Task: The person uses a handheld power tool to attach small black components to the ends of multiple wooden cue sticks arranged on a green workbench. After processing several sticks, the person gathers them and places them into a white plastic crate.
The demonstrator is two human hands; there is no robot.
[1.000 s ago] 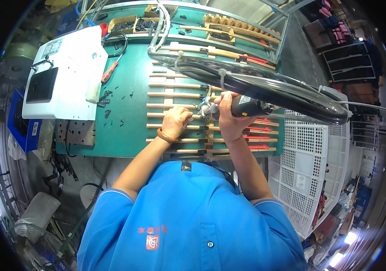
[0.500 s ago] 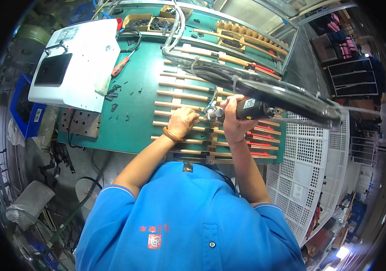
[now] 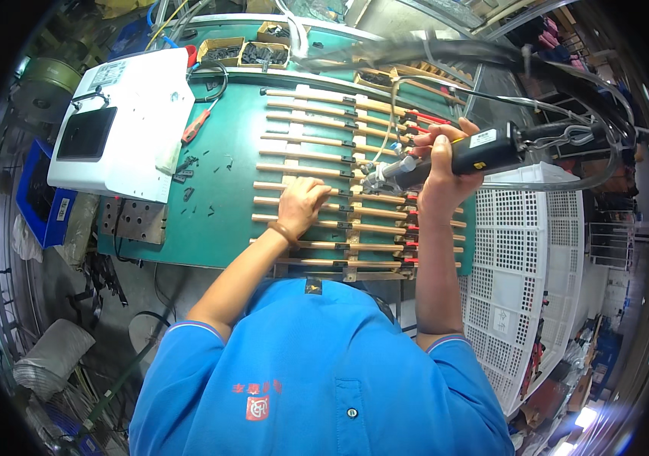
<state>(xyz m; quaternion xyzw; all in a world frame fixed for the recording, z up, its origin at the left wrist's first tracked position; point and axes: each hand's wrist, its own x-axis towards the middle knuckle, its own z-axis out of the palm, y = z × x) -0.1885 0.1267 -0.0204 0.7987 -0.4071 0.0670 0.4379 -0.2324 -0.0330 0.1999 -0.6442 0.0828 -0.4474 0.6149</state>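
Wooden sticks (image 3: 303, 140) lie side by side in a slotted wooden rack (image 3: 353, 247) on the green table. Small black pieces sit along them, and red parts (image 3: 428, 117) show near their right ends. My left hand (image 3: 303, 205) has its fingers closed down around one stick left of the rack's middle bar. In my right hand (image 3: 442, 171) is a black power screwdriver (image 3: 484, 150), held nearly level. Its silvery front end (image 3: 387, 175) points left, over the sticks near the middle bar; whether its tip touches anything cannot be made out.
A white machine (image 3: 123, 125) stands left, beside a red-handled screwdriver (image 3: 196, 127) and scattered small black parts (image 3: 186, 169). Cardboard boxes (image 3: 264, 55) of black pieces line the back. Thick black hoses (image 3: 484, 52) arch over the right. White perforated crates (image 3: 503, 296) stand right.
My right hand has moved right and up with the power screwdriver, baring more sticks. The hoses have swung up and away. My left hand stays in nearly the same place.
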